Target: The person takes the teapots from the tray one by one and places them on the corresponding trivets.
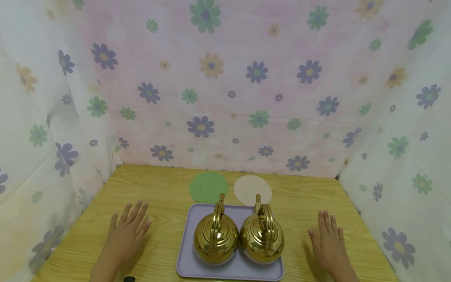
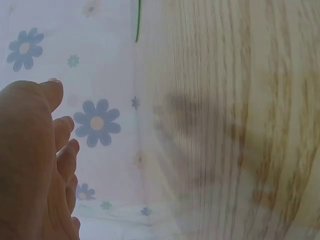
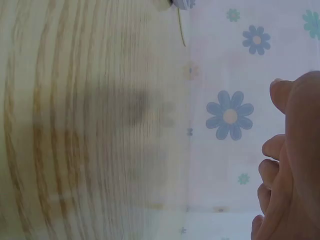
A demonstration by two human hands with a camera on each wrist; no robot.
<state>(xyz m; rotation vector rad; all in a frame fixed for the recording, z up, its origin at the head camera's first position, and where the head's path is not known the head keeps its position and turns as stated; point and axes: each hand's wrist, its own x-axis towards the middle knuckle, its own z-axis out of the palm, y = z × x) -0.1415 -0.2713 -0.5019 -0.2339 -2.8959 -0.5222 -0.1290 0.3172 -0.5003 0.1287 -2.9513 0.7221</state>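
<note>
Both your hands lie flat on the counter, either side of a tray with two brass kettles.

The wooden counter (image 1: 162, 188) is hung round with flowered cloth (image 1: 225, 86). At its near edge, mid-way, sits the lilac tray (image 1: 186, 266), with the left kettle (image 1: 215, 237) touching the right kettle (image 1: 261, 237). Your left hand (image 1: 126, 231) and right hand (image 1: 328, 239) rest palm-down, fingers straight and spread, holding nothing. Near the far edge lie a green disc (image 1: 208, 187) and a cream disc (image 1: 252, 189).

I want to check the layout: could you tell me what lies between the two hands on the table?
In the head view, a lilac tray carrying two gold kettles lies between the left hand and right hand, with bare wooden table either side.
</note>
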